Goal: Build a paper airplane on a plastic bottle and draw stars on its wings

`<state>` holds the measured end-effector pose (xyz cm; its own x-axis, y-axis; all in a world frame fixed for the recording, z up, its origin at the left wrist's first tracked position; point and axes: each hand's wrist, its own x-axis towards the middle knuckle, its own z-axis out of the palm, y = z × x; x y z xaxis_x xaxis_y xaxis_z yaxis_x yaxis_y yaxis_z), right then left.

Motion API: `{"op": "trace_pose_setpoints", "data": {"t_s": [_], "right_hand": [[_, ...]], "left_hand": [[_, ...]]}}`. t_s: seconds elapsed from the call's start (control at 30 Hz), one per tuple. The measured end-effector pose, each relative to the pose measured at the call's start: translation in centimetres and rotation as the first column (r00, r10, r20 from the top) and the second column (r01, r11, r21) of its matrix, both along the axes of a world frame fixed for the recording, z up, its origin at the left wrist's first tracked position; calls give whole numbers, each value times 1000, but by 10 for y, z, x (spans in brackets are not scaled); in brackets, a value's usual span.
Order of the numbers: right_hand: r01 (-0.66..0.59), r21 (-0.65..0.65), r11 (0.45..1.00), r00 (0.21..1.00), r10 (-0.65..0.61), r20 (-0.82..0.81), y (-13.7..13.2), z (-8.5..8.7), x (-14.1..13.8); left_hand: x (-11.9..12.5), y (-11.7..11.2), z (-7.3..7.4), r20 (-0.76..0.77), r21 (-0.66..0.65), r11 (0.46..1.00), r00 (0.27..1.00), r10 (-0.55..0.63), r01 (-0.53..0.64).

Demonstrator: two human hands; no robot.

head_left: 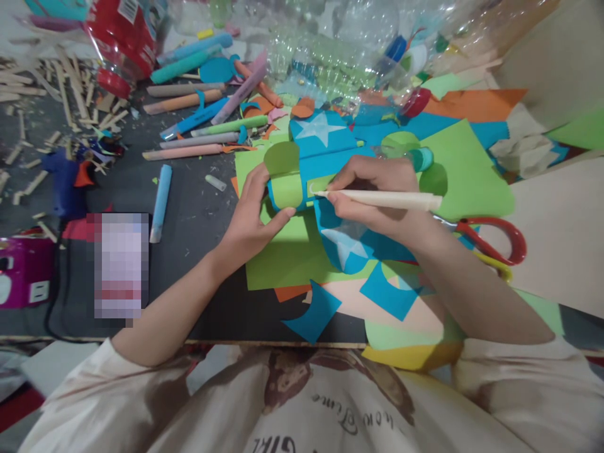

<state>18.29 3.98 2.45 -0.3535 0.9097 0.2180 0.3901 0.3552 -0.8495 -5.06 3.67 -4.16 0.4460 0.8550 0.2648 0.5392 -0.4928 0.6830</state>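
My left hand [250,220] steadies a blue paper craft [330,163], fingers at its left edge and thumb along the bottom. The craft looks rolled or folded and carries a pale star [321,129] and rounded green paper pieces [287,190]. In my right hand [377,179] is a cream-white marker [394,199], lying nearly level. Its tip touches a small green rectangle on the craft, where a pale curved mark shows. Beneath the craft lies light green paper [278,258]. A blue wing-like part with another pale star [348,244] extends toward me.
Red-handled scissors [516,242] lie by my right forearm. Blue paper scraps [315,313] are near the front edge. Several markers [189,100], clear plastic bottles [330,50] and a red-labelled bottle [125,38] lie behind. A phone [121,264] and glue gun [66,182] are left.
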Motion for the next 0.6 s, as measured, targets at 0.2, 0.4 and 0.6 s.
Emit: {"op": "trace_pose_setpoints", "data": {"t_s": [0.2, 0.4, 0.6], "right_hand": [[88, 6, 996, 994, -88, 72, -2, 0, -1], [98, 10, 995, 991, -99, 85, -5, 0, -2], [109, -35, 993, 993, -107, 57, -4, 0, -3]], "left_hand": [[1, -1, 2, 9, 3, 1000, 1000, 11, -11], [1, -1, 1, 17, -18, 1000, 1000, 13, -13], [3, -1, 3, 56, -54, 999, 998, 9, -6]]}}
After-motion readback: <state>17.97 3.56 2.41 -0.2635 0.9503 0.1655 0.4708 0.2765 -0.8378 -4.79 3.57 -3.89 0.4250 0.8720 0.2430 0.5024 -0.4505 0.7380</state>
